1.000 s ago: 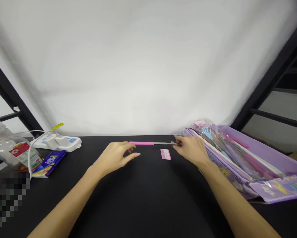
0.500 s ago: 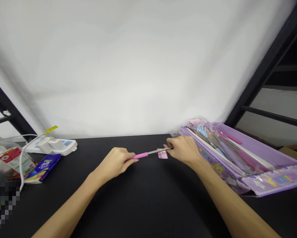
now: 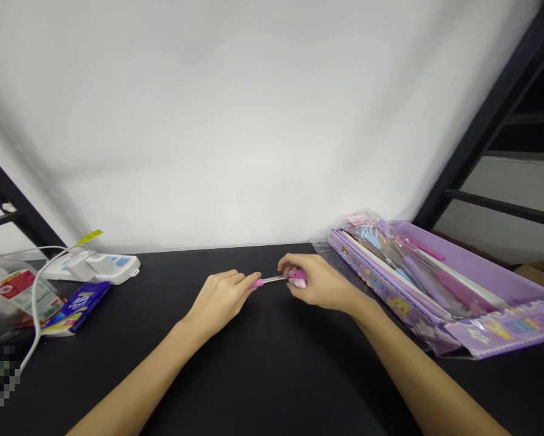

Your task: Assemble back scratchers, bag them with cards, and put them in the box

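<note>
A pink telescopic back scratcher [image 3: 272, 280] lies nearly level between my hands, just above the black table. My left hand [image 3: 221, 295] is closed round its pink handle, with only the handle's end showing. A short length of metal rod runs right from there to the pink head [image 3: 298, 277]. My right hand [image 3: 317, 281] curls round that head, its thumb below and fingers above. The palm hides part of the head. A small pale label piece shows beside the head.
Right of my right hand stands a purple box [image 3: 380, 281] holding several wrapped back scratchers. At left are a white power strip [image 3: 121, 268] with plugs and a cable, a blue packet [image 3: 83, 307] and a clear jar [image 3: 24, 297]. A white wall [image 3: 253, 121] rises behind the table.
My right hand has moved left along the back scratcher, and less metal rod shows between my hands. The pink head has come into sight at my right hand.
</note>
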A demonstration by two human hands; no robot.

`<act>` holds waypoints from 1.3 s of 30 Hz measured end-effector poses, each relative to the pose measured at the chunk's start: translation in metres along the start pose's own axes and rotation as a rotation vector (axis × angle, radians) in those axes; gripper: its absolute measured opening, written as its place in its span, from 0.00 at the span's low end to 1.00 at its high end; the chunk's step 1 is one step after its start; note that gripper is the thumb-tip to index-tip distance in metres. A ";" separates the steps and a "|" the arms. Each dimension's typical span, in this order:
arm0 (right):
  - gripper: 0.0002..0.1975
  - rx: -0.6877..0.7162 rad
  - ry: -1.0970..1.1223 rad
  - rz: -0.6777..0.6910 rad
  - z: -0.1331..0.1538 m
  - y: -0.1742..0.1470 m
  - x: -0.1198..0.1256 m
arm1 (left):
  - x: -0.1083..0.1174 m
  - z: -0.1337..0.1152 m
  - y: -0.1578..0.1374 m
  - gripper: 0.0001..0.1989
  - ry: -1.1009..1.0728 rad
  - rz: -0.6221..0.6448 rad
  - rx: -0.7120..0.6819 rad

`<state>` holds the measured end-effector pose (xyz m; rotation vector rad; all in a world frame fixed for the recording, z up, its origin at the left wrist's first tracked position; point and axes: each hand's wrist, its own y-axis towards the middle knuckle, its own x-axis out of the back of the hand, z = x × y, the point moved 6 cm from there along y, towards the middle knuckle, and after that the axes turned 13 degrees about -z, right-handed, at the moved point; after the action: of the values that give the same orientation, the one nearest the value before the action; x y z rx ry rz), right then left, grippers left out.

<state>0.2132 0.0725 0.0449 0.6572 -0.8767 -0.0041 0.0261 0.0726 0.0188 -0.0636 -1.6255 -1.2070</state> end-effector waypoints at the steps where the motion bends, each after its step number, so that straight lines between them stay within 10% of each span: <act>1: 0.15 -0.008 0.120 -0.020 -0.004 0.001 0.003 | -0.001 0.002 0.000 0.19 0.001 0.029 0.025; 6: 0.16 -0.187 0.486 -0.259 -0.038 0.007 0.031 | 0.002 0.013 0.001 0.18 -0.120 0.070 0.244; 9: 0.12 -0.355 0.231 -0.362 -0.063 0.004 0.051 | 0.005 0.016 0.003 0.18 -0.270 0.045 0.364; 16: 0.10 -0.643 -0.729 0.100 -0.101 -0.022 0.053 | 0.003 0.005 0.004 0.17 -0.483 0.044 0.429; 24: 0.11 -0.528 -0.546 0.234 -0.078 -0.017 0.019 | 0.000 -0.003 0.003 0.17 -0.489 0.075 0.357; 36: 0.28 -0.568 -0.528 0.350 -0.081 -0.029 0.027 | -0.003 0.003 0.001 0.17 -0.434 0.063 0.392; 39: 0.20 -0.577 -0.491 0.388 -0.078 -0.030 0.032 | -0.001 0.005 0.003 0.17 -0.474 0.070 0.417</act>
<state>0.2973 0.0814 0.0158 -0.0719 -1.3930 -0.0702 0.0245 0.0782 0.0202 -0.1489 -2.2421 -0.8119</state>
